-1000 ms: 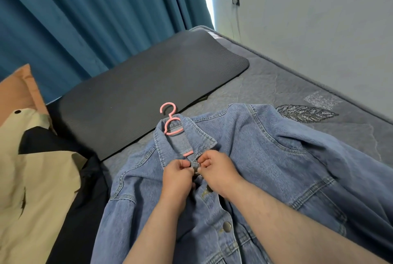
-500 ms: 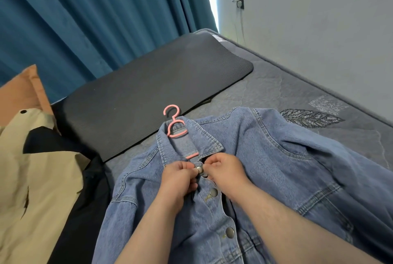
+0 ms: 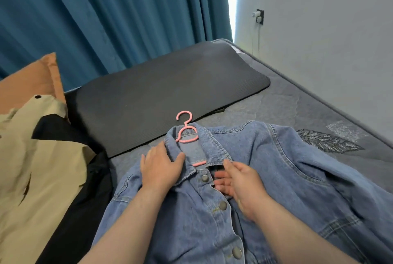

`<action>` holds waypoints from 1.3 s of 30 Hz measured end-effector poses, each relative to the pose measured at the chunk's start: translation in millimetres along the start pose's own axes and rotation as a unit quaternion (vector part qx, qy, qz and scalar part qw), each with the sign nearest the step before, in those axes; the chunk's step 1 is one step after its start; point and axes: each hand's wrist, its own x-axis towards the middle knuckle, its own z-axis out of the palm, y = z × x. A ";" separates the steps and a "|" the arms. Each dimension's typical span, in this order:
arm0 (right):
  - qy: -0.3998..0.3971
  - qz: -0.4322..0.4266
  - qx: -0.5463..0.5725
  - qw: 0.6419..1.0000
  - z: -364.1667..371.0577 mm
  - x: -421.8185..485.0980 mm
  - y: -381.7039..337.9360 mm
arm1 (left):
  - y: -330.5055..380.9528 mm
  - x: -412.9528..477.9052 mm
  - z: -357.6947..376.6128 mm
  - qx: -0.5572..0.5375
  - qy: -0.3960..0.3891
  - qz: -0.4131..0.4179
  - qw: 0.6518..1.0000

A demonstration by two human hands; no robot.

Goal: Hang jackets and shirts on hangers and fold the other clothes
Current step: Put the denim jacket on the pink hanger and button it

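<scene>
The left hand (image 3: 161,170) lay flat and spread on the left side of the collar of the denim jacket (image 3: 276,178), its grip open and pinching nothing, only pressing the cloth down. The right hand (image 3: 242,187) hovered just beside the button placket with its fingers (image 3: 221,183) loosely spread, its grip also open and empty, near the top button (image 3: 205,178) without touching it. That top button looked fastened; the second button (image 3: 222,205) sat beside a gap in the front, so it was judged undone.

The jacket lay face up on the bed (image 3: 287,102), toward its near edge, with the pink hanger (image 3: 187,132) already inside the shoulders, its hook poking out past the collar toward the dark mat (image 3: 165,93). At the bed's left edge lay a beige garment (image 3: 38,168) over something black (image 3: 70,200), with an orange pillow (image 3: 27,80) behind them.

The step in hand seemed to be settling the jacket on the hanger. To do it well, the collar should be smoothed evenly on both sides so the hanger sits centred, and the shoulder seams checked over the hanger's ends, which were hidden under the denim. Lifting by the hook, with the other hand supporting the heavy cloth, would keep it from sliding off.
</scene>
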 end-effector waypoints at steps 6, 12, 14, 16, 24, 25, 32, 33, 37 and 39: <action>0.009 0.005 0.006 1.000 0.1 -1.4 -1.5 | 8.7 18.5 -14.1 -0.002 -0.036 -0.061 0.998; 0.064 -0.006 -0.014 0.998 -5.6 -23.6 -17.5 | 18.9 -14.1 -49.8 -0.043 0.012 0.036 0.998; 0.098 -0.050 -0.059 0.992 -17.1 -37.6 -24.0 | 27.2 -28.3 -62.8 -0.039 0.025 0.053 0.998; 0.142 -0.134 -0.179 0.964 -32.5 -55.0 -33.9 | 42.2 -41.6 -77.8 -0.039 0.045 0.058 0.997; 0.116 -0.436 -0.528 0.720 -85.4 -137.1 -155.2 | 143.1 -101.9 -160.0 -0.043 0.124 0.164 0.978; 0.101 -0.440 -0.550 0.703 -90.1 -150.5 -175.2 | 157.3 -110.5 -174.0 -0.046 0.128 0.183 0.974; -0.006 -0.343 -0.539 0.770 -129.2 -290.6 -285.7 | 247.2 -197.7 -287.2 -0.116 0.129 0.224 0.959; -0.010 -0.341 -0.533 0.775 -133.5 -315.0 -296.5 | 259.4 -211.1 -305.8 -0.121 0.118 0.245 0.955; -0.005 -0.331 -0.505 0.797 -150.6 -400.6 -337.8 | 294.2 -257.3 -373.3 -0.111 0.052 0.329 0.936; -0.005 -0.328 -0.487 0.809 -151.5 -432.9 -359.8 | 307.7 -274.0 -406.0 -0.132 0.021 0.329 0.935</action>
